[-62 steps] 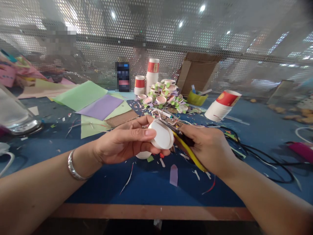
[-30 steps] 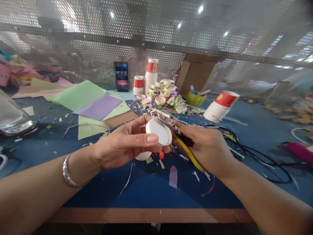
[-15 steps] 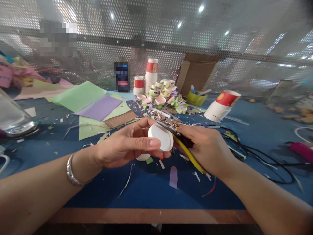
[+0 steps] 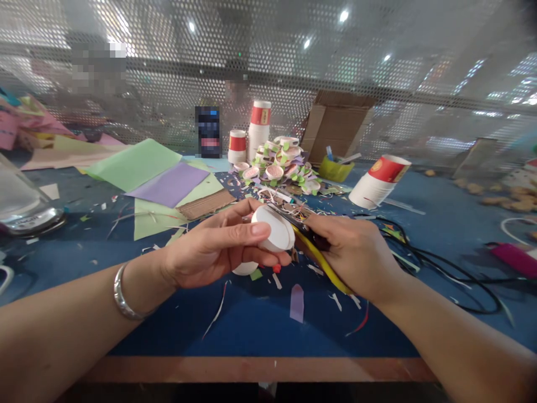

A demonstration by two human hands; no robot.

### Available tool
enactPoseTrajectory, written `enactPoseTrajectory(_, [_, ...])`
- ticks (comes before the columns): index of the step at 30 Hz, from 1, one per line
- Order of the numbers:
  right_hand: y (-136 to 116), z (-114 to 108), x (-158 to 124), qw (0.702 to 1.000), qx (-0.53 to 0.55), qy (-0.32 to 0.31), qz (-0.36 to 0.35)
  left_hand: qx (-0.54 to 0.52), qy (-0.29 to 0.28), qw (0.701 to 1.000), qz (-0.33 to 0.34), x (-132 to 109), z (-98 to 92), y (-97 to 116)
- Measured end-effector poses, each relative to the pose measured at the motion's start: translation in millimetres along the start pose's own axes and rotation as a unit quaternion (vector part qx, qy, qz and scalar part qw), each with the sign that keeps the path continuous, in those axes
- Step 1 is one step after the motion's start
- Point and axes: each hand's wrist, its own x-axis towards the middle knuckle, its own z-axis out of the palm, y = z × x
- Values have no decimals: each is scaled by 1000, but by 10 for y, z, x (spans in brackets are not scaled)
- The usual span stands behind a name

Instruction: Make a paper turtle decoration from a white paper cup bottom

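Scraps (image 4: pixel 296 302) on blue table (image 4: pixel 251 327) before mesh screen (image 4: pixel 293 73); left hand (image 4: pixel 210 249) tight around white cup (image 4: pixel 276 235), right hand (image 4: pixel 356 254) around scissors (image 4: pixel 324 263).

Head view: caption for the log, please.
Left hand holds a white cup base; right hand holds yellow-handled scissors at its rim.

On your blue table (image 4: pixel 251 322), green sheets (image 4: pixel 134 162) and a purple sheet (image 4: pixel 170 184) lie overlapping at the far left, with a glass jar (image 4: pixel 20 201) at the left edge. Straight ahead, far off, you have stacked red-and-white cups (image 4: pixel 260 129) beside a heap of cut cup pieces (image 4: pixel 283 162), with a cardboard box (image 4: pixel 339 126) behind. To your right a tipped cup (image 4: pixel 380 180) lies on its side, and a black cable (image 4: pixel 440 268) runs nearer to you.
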Motion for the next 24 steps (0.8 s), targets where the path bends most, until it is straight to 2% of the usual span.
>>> enactPoseTrajectory(10, [-6, 5, -6, 1000, 21, -11, -10, 31, 7, 999, -28, -34, 21, 3])
enactPoseTrajectory(18, [-14, -2, -2, 1000, -2, 14, -24, -1, -5, 1000, -31, -33, 12, 18])
enactPoseTrajectory(24, [-9, 16, -11, 1000, 14, 1, -10, -12, -17, 999, -33, -23, -9, 9])
